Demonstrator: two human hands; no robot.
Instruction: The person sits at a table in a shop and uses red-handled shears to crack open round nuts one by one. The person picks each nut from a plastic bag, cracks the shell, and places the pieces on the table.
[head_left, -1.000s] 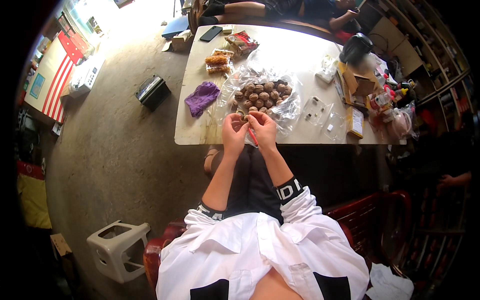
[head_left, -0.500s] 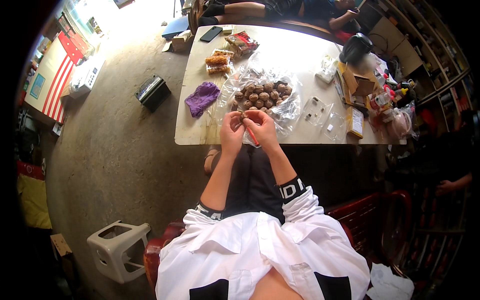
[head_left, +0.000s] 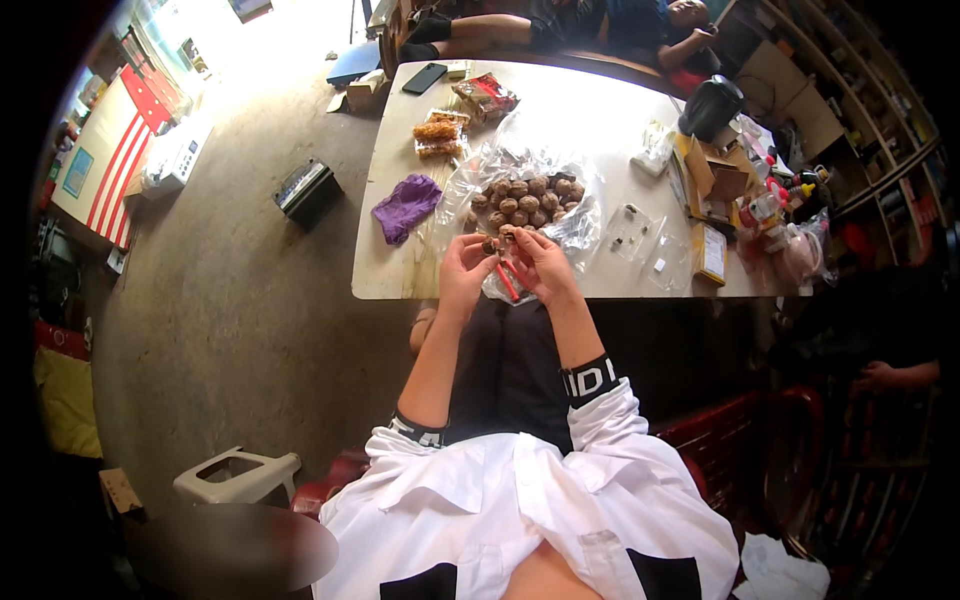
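Over the table's near edge, my left hand (head_left: 464,272) pinches a dark, cracked walnut piece (head_left: 489,246) between thumb and fingers. Close beside it, my right hand (head_left: 547,266) grips another brown walnut piece (head_left: 507,231) at its fingertips. A red-handled tool (head_left: 508,284) shows between and below the hands; its head is partly hidden, so its kind is unclear. Just beyond my fingers, a heap of whole walnuts (head_left: 520,204) rests on a crumpled clear plastic bag (head_left: 583,229).
Left of the bag are a purple cloth (head_left: 406,208), packaged snacks (head_left: 438,134) and a phone (head_left: 424,78). Small clear bags (head_left: 632,228), an open cardboard box (head_left: 718,176) and a black container (head_left: 711,107) stand to the right. A person (head_left: 690,50) reclines beyond the table.
My hands, together on one walnut before, have moved slightly apart, each with a piece. The red-handled tool shows more plainly. A blurred shape has appeared over the stool at lower left.
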